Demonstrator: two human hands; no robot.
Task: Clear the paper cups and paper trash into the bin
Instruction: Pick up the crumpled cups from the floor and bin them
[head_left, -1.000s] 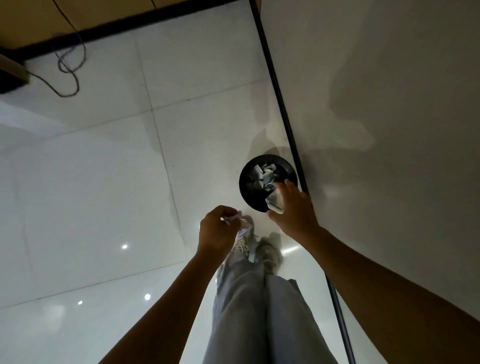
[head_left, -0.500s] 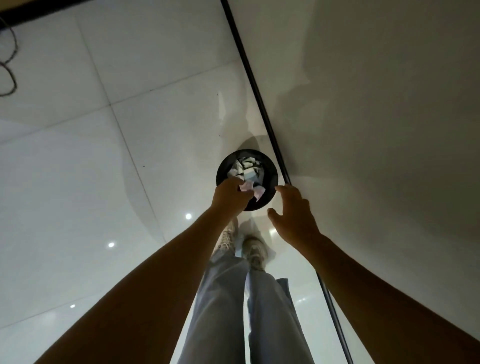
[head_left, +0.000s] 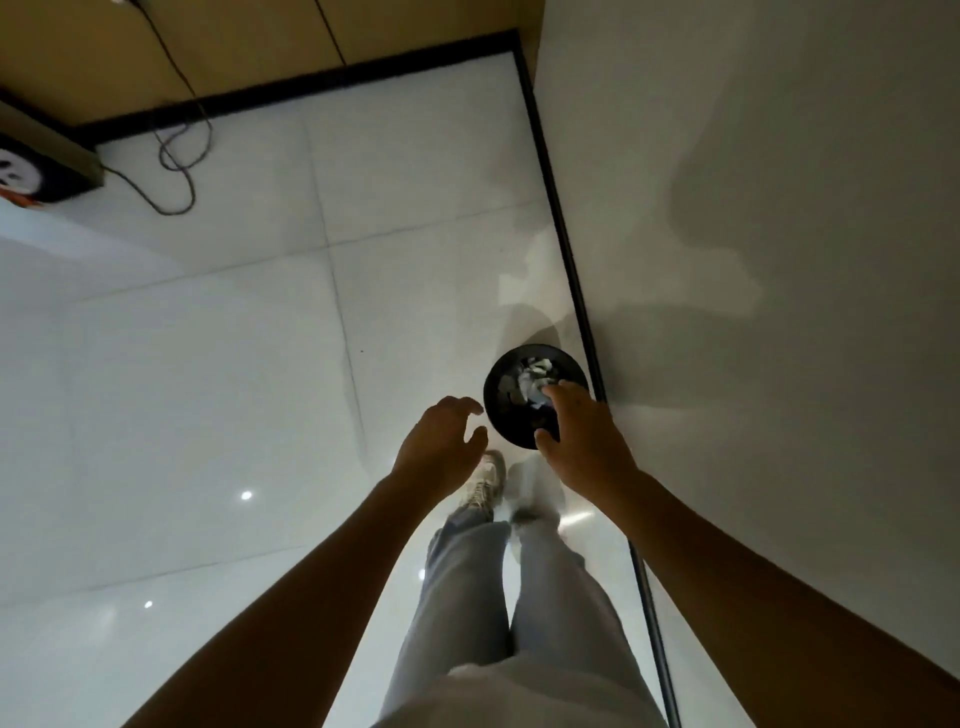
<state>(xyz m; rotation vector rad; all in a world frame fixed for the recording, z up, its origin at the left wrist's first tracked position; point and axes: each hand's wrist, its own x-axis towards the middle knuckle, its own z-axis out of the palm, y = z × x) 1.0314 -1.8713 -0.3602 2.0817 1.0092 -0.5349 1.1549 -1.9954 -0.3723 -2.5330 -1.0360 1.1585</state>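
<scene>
Glossy white tiled floor (head_left: 208, 389); round black bin (head_left: 501, 415) at right wall, crumpled white paper scraps (head_left: 530, 387) inside. 2 hands: right hand (head_left: 582, 436) above bin, left hand (head_left: 441, 441) beside; fingers apart, empty. Release directly over the opening.

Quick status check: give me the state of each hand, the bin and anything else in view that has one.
left hand: open, fingers loosely curved, holding nothing, beside the bin
right hand: open, empty, over the bin's near rim
bin: upright on the floor by the wall, no lid, paper scraps inside
paper scraps: lying in the bin
cable: loose, looped on the floor
</scene>
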